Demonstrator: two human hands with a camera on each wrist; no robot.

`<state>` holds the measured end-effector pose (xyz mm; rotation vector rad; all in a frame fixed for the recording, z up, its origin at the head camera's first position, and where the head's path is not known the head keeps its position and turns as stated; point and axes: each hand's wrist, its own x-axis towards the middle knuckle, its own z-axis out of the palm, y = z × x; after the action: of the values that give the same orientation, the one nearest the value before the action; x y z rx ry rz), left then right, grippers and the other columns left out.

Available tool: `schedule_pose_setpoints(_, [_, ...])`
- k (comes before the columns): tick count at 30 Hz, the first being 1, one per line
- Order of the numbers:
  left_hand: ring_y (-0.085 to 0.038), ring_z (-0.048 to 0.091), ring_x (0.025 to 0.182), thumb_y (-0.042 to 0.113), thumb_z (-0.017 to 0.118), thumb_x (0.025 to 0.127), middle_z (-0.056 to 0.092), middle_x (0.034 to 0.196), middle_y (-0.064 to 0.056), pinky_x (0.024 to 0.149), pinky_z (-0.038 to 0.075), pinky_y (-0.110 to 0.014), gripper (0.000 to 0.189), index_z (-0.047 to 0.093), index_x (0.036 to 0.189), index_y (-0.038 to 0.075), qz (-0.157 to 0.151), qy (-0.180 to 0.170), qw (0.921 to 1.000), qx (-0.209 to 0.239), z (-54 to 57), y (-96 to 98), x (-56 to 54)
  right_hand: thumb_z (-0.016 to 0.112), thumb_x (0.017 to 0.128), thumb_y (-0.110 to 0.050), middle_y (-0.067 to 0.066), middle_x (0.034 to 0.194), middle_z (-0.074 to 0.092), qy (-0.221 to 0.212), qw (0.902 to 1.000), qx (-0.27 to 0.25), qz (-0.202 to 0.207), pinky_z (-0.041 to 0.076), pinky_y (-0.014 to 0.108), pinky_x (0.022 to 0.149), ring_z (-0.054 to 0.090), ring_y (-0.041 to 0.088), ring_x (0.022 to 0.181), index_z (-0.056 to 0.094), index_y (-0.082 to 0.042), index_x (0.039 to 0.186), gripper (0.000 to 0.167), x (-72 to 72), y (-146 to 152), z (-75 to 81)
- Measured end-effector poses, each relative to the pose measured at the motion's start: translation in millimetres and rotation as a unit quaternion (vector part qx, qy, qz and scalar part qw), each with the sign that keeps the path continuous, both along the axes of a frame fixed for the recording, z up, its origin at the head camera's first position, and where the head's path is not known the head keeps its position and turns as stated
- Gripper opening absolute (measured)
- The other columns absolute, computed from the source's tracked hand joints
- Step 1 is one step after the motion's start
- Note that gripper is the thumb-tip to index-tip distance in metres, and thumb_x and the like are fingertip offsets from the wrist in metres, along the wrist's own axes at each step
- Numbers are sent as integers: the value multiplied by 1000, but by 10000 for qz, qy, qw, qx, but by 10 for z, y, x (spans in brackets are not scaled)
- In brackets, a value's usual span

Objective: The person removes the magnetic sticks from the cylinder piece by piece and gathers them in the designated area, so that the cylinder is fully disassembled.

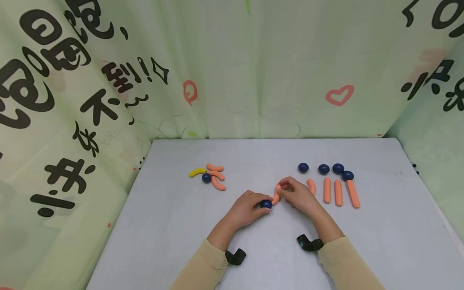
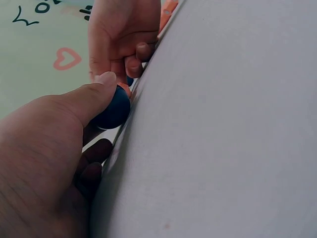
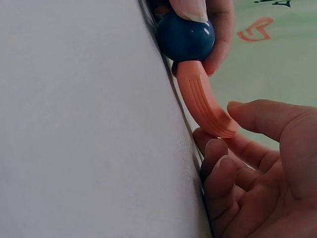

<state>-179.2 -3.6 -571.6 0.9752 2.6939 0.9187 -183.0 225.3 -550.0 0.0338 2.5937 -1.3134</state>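
Near the middle of the table, my left hand holds a dark blue ball between thumb and fingers. The thumb lies across the ball in the left wrist view. My right hand pinches the far end of a curved orange stick with ridged sides. In the right wrist view the stick's other end meets the ball. Just right of the right hand lies another curved orange stick, partly hidden by the hand.
Straight orange sticks lie at the right, one touching a blue ball. More blue balls sit behind them. At the left, a blue ball has curved orange sticks and a yellow one around it. Printed curtains surround the table.
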Motion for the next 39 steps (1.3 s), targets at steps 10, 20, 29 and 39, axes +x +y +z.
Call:
schedule_pose_setpoints(10, [-9, 56, 109, 50, 61, 94, 66, 126, 15, 94, 48, -25, 40, 62, 131, 35, 37, -42, 10000, 1, -4, 12, -2, 64, 97, -31, 8, 104, 66, 256, 9995, 177, -21, 48, 28, 64, 57, 18, 72, 59, -14, 121, 30, -5, 17, -53])
schedule_pose_setpoints(20, [-8, 56, 109, 51, 60, 93, 66, 126, 16, 93, 49, -25, 40, 62, 130, 36, 90, -68, 9999, -88, -18, 23, -16, 63, 97, -26, 8, 100, 68, 435, 9985, 214, -248, 45, 30, 73, 58, 20, 86, 61, -11, 116, 24, -17, 18, -58])
schedule_pose_setpoints(29, [-8, 56, 109, 50, 61, 94, 66, 127, 15, 93, 49, -25, 39, 62, 130, 35, 104, -74, 9999, -53, -31, 17, -11, 60, 99, -32, 12, 102, 62, 97, 9989, -25, -459, 47, 28, 53, 52, 17, 59, 58, -10, 122, 32, -42, 78, -71])
schedule_pose_setpoints(39, [-10, 57, 113, 47, 62, 95, 65, 129, 13, 96, 48, -26, 43, 59, 135, 35, 13, 59, 10000, -39, -45, 10, -7, 57, 100, -40, 13, 103, 61, -233, 9962, 30, -844, 48, 31, 51, 56, 17, 54, 54, -11, 130, 42, -65, 218, -1])
